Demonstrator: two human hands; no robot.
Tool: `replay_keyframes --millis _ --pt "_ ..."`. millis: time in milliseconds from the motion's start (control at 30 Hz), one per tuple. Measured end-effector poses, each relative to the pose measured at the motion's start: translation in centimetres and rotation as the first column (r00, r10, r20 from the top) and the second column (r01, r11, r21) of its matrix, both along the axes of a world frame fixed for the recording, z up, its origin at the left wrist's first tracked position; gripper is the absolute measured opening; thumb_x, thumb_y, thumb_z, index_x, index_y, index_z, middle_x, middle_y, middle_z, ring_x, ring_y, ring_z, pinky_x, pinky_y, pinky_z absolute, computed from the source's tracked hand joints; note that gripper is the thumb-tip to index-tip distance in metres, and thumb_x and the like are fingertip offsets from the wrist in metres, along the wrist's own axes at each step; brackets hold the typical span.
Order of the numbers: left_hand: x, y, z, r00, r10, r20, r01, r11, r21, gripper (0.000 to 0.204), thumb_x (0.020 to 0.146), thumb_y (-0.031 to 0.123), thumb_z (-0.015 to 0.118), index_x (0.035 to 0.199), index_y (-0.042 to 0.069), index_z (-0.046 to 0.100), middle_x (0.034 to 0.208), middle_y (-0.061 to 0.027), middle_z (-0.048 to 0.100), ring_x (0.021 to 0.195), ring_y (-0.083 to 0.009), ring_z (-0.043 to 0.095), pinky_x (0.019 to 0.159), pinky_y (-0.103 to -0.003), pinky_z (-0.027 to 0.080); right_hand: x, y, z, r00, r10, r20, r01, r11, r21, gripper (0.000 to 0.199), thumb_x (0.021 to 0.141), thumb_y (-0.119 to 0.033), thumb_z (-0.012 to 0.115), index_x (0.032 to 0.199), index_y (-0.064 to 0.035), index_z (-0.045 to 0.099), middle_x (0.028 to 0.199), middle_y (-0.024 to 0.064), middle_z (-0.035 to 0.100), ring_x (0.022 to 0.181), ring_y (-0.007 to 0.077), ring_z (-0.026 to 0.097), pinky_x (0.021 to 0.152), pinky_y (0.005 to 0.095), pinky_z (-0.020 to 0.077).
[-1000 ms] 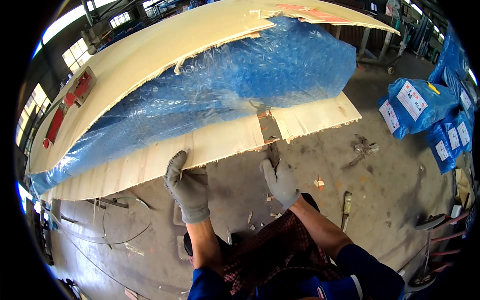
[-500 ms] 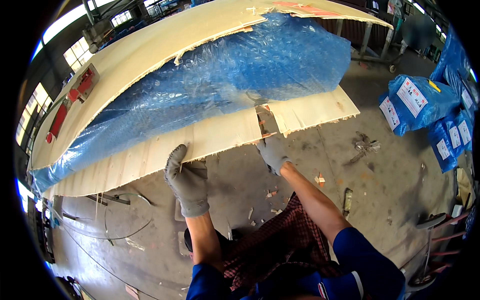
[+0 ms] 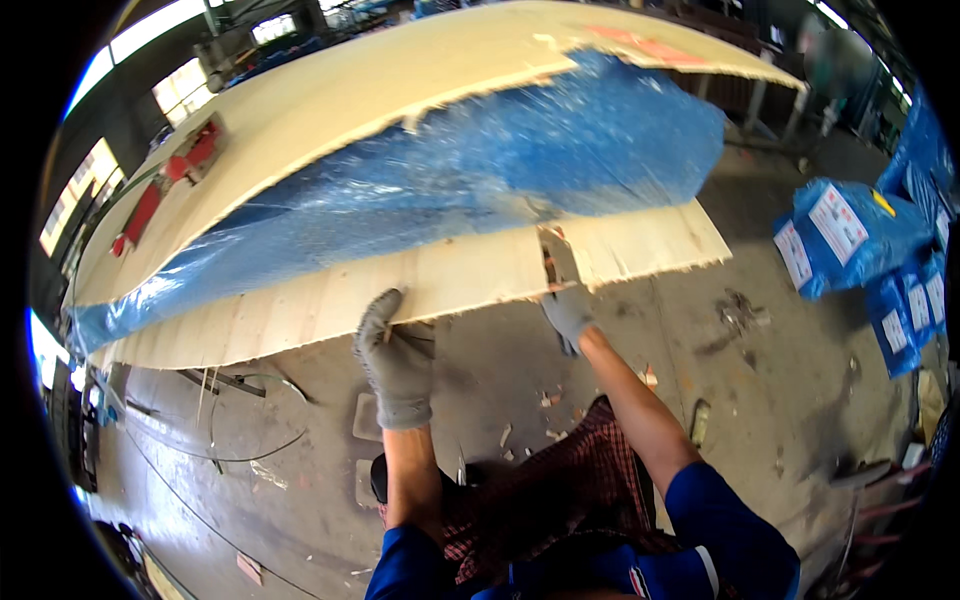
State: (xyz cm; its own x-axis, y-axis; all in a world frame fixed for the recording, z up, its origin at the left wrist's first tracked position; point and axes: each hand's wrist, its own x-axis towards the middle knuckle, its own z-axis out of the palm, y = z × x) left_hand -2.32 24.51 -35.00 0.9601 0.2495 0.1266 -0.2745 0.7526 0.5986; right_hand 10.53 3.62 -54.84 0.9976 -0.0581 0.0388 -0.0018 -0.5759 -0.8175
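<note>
A pale lower plywood sheet [image 3: 330, 300] with a ragged near edge juts out under blue plastic film [image 3: 480, 160]. My left hand [image 3: 396, 365], in a grey glove, grips that edge, its thumb on top and its fingers underneath. Farther right, a narrow broken gap [image 3: 563, 262] cuts through the sheet, with reddish splintered wood along it. At the gap's near end, my gloved right hand [image 3: 568, 318] is closed. What lies in its fingers is too small and blurred to make out. An upper plywood sheet [image 3: 330, 95] with a torn edge covers the film's far side.
On the upper sheet lies a red-handled tool [image 3: 170, 185] at the left. Blue wrapped packages [image 3: 860, 235] with white labels stand at the right. Wood scraps [image 3: 550, 400] litter the concrete floor, and loose strapping [image 3: 250, 455] curls at lower left. A blurred person [image 3: 838, 65] is at far right.
The view has shifted, so the sheets and both hands appear a little farther right. Both hands keep their places at the lower sheet's edge.
</note>
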Motion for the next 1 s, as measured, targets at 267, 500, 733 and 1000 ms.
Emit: replay_keyframes --millis 267,500,733,1000 --pt "2.6 -2.6 0.0 1.0 -0.005 0.0 0.005 1.0 0.016 0.012 0.085 0.018 0.056 0.088 0.009 0.064 0.077 -0.0033 0.064 0.055 -0.0112 0.055 0.046 -0.022 0.04 2.3 -18.7 -20.8 0.976 -0.072 -0.206 0.112 0.975 0.194 0.012 0.082 -0.019 0.058 0.089 -0.0118 0.051 0.062 -0.0003 0.049 0.052 0.0107 0.046 0.045 0.0313 0.0375" --pt "0.4 -0.1 -0.1 0.992 -0.068 0.105 0.064 0.997 0.041 0.017 0.09 0.016 0.05 0.087 0.004 0.062 0.081 -0.0042 0.062 0.064 -0.0091 0.055 0.058 -0.024 0.044 -2.2 -18.2 -0.6 0.744 -0.408 0.529 0.268 0.907 0.324 0.035 0.093 -0.03 0.051 0.111 -0.0006 0.055 0.106 0.0092 0.058 0.097 0.0206 0.053 0.084 0.0335 0.0437" --pt "3.1 -0.3 -1.9 0.982 -0.149 0.119 0.135 0.983 0.122 0.018 0.089 0.015 0.05 0.094 0.002 0.061 0.096 -0.0091 0.064 0.091 -0.0201 0.063 0.082 -0.036 0.05 -17.5 -10.1 21.2 0.364 -0.257 0.895 0.108 0.966 0.233 0.045 0.098 -0.025 0.038 0.129 0.0074 0.042 0.13 0.0197 0.049 0.119 0.0285 0.048 0.104 0.0387 0.0366" --pt "2.6 -0.7 -0.7 0.96 -0.168 0.225 0.177 0.984 -0.021 0.019 0.089 0.015 0.05 0.096 0.001 0.061 0.098 -0.009 0.064 0.094 -0.0203 0.062 0.085 -0.034 0.049 -17.3 -11.0 22.1 0.479 0.292 0.828 0.47 0.712 -0.523 0.037 0.088 -0.012 0.058 0.123 0.0007 0.053 0.122 0.0129 0.057 0.117 0.0274 0.051 0.101 0.0384 0.0371"
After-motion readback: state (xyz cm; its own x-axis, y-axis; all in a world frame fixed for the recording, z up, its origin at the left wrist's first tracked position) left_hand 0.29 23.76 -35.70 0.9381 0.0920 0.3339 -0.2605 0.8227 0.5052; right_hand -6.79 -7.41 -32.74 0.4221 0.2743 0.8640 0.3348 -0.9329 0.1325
